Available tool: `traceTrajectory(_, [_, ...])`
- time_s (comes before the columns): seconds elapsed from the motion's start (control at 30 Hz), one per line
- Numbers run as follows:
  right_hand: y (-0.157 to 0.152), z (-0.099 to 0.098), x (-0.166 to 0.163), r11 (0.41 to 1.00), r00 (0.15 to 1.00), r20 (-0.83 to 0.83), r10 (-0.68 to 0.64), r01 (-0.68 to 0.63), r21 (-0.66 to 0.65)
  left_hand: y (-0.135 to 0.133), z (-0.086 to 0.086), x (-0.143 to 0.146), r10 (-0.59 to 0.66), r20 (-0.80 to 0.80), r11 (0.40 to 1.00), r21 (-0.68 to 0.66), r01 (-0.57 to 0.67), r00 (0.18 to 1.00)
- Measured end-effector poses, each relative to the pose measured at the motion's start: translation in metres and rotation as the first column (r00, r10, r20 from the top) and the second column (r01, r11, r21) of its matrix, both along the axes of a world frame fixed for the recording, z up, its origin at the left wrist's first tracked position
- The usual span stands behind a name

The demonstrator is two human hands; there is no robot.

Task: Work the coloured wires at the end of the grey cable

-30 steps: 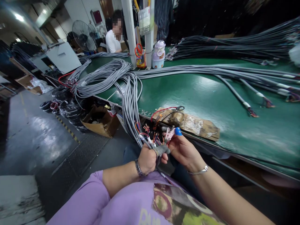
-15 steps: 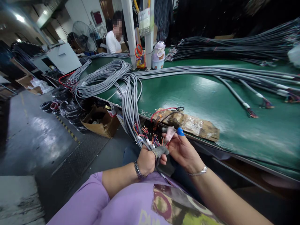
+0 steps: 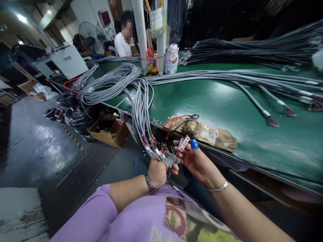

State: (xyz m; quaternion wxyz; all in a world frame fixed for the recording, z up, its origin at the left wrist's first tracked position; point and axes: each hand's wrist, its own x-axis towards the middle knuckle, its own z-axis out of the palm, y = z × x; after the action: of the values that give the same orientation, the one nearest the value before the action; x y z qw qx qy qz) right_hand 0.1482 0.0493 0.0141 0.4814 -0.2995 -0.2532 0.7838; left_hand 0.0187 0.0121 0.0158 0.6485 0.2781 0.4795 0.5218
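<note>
My left hand [image 3: 158, 171] is closed around the ends of a bundle of grey cables [image 3: 141, 114], which hangs over the near edge of the green table [image 3: 217, 101]. Coloured wire ends [image 3: 157, 147] fan out above that fist. A grey finger cover sits on the left thumb. My right hand [image 3: 199, 162] pinches a small pink clip-like tool [image 3: 183, 143] right beside those wire ends; its index finger wears a blue cap [image 3: 194, 144].
A taped cardboard pad [image 3: 209, 132] with red and black leads lies at the table edge. Long grey cables [image 3: 252, 79] cross the table. By a white post [image 3: 140, 33] stand a scissors cup and a jar. A seated person [image 3: 123, 37] is at the far end. A cardboard box [image 3: 107, 129] is on the floor.
Both hands have stayed close together with slight shifts. The right hand tilted the pink tool a little upward beside the wire ends.
</note>
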Motion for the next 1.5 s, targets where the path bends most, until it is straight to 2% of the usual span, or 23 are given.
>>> traceTrajectory(0.1, [-0.009,0.004,-0.001,0.986,0.989,0.02,0.145,-0.146,0.074,0.0,-0.005,-0.001,-0.013,-0.013,1.0,0.021,0.013,1.0])
traceTrajectory(0.2, [-0.016,0.004,-0.002,0.978,0.984,0.073,0.16,-0.168,0.125,-0.002,-0.009,-0.004,-0.057,-0.057,0.996,0.06,0.06,0.997])
traceTrajectory(0.37, [-0.021,0.004,0.0,0.946,0.949,0.247,0.195,-0.249,0.207,-0.002,-0.011,-0.013,-0.294,-0.167,0.949,0.062,0.308,0.941])
traceTrajectory(0.43, [-0.023,0.006,-0.001,0.941,0.939,0.286,0.189,-0.256,0.22,-0.002,-0.011,-0.016,-0.346,-0.188,0.933,0.04,0.359,0.919])
traceTrajectory(0.53, [-0.026,0.011,-0.002,0.955,0.944,0.303,0.133,-0.204,0.215,-0.003,-0.011,-0.017,-0.311,-0.167,0.944,0.058,0.324,0.936])
traceTrajectory(0.67, [-0.029,0.013,-0.006,0.98,0.955,0.296,-0.006,-0.054,0.193,-0.004,-0.012,-0.015,-0.22,-0.127,0.973,0.046,0.228,0.967])
traceTrajectory(0.83, [-0.031,0.004,-0.007,0.988,0.943,0.325,-0.072,0.024,0.15,-0.003,-0.011,-0.012,-0.121,-0.071,0.992,0.025,0.124,0.99])
traceTrajectory(0.93, [-0.027,-0.004,-0.002,0.98,0.923,0.356,-0.147,0.088,0.177,-0.001,-0.008,-0.011,-0.104,-0.046,0.994,0.015,0.105,0.994])
traceTrajectory(1.0, [-0.023,-0.009,0.002,0.983,0.934,0.322,-0.155,0.111,0.149,0.0,-0.005,-0.011,-0.112,-0.048,0.994,0.005,0.112,0.993])
traceTrajectory(1.1, [-0.018,-0.011,0.006,0.993,0.953,0.293,-0.077,0.049,0.104,-0.001,-0.003,-0.011,-0.151,-0.093,0.988,0.004,0.152,0.984])
traceTrajectory(1.2, [-0.02,-0.006,0.004,0.981,0.944,0.32,0.079,-0.13,0.143,-0.001,-0.005,-0.011,-0.207,-0.133,0.977,0.021,0.212,0.969])
traceTrajectory(1.27, [-0.023,-0.002,0.0,0.973,0.935,0.343,0.092,-0.157,0.168,-0.002,-0.007,-0.011,-0.231,-0.147,0.971,0.027,0.238,0.962])
traceTrajectory(1.37, [-0.026,0.001,-0.006,0.985,0.926,0.375,-0.039,-0.027,0.168,-0.002,-0.01,-0.012,-0.221,-0.153,0.973,0.034,0.229,0.963])
traceTrajectory(1.5, [-0.02,-0.009,-0.004,0.986,0.946,0.278,-0.166,0.16,0.044,-0.004,-0.009,-0.013,-0.177,-0.123,0.982,0.049,0.185,0.976])
